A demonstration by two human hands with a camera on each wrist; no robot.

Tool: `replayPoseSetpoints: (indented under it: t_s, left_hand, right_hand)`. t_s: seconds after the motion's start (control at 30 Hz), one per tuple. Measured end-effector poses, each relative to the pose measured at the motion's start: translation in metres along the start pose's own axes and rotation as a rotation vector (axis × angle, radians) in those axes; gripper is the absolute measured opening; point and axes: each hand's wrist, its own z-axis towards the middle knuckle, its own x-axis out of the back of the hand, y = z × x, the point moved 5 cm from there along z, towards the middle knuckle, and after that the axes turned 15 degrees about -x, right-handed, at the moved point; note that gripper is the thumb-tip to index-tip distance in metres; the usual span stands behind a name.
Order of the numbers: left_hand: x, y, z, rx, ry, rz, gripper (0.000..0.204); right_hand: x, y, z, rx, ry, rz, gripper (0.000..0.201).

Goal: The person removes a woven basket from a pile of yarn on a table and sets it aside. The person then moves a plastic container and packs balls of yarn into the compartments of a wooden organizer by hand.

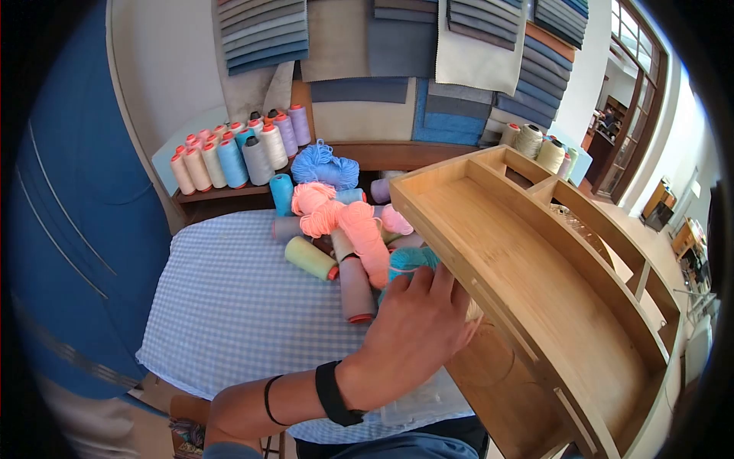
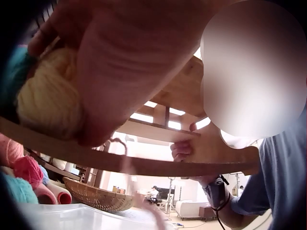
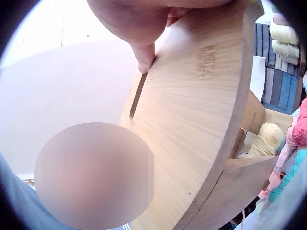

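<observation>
A curved wooden tray with several compartments is lifted and tilted over the table's right side. My left hand, with a black band on the wrist, curls over a cream yarn ball at the tray's near edge. In the left wrist view the fingers wrap that cream ball against the tray's rim. My right hand grips the tray's far edge. Its fingertips press on the tray's underside beside a slot, and the cream ball shows inside a compartment.
A heap of yarn and thread cones lies on the blue checked tablecloth: pink yarn, blue yarn, teal yarn. Thread cones line a shelf behind. A woven basket and a clear plastic box sit below the tray.
</observation>
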Motion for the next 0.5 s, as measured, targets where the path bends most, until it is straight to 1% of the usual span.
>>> replayPoseSetpoints:
  t_s: [0.07,0.13,0.17,0.23,0.3,0.33,0.4,0.5]
  left_hand:
    - [0.008,-0.002,-0.002,0.030,0.017,-0.038,0.042]
    - [0.034,-0.018,-0.013,0.006,0.254,-0.271,0.033]
    - [0.039,-0.035,-0.015,0.005,0.248,-0.271,0.033]
    - [0.034,-0.088,-0.017,0.116,0.158,-0.423,0.031]
    - [0.010,-0.135,-0.022,-0.035,0.185,-0.122,0.033]
    - [-0.004,-0.148,-0.023,-0.036,0.190,-0.118,0.033]
    - [-0.032,-0.163,-0.022,-0.110,0.015,0.202,0.039]
    - [-0.052,-0.178,-0.021,-0.118,-0.007,0.237,0.045]
  right_hand:
    - [0.000,0.003,0.002,-0.004,0.004,0.006,0.054]
    - [0.001,0.005,0.002,-0.008,0.012,0.008,0.053]
    - [0.002,0.007,0.002,-0.010,0.019,0.010,0.053]
    - [0.002,0.009,0.001,-0.015,0.024,0.015,0.052]
    - [0.001,0.008,0.001,-0.010,0.027,0.015,0.052]
    - [0.001,0.005,0.002,-0.004,0.027,0.013,0.052]
    - [0.002,0.001,0.003,0.006,0.033,0.006,0.051]
    - [0.005,-0.003,0.001,0.012,0.053,-0.006,0.050]
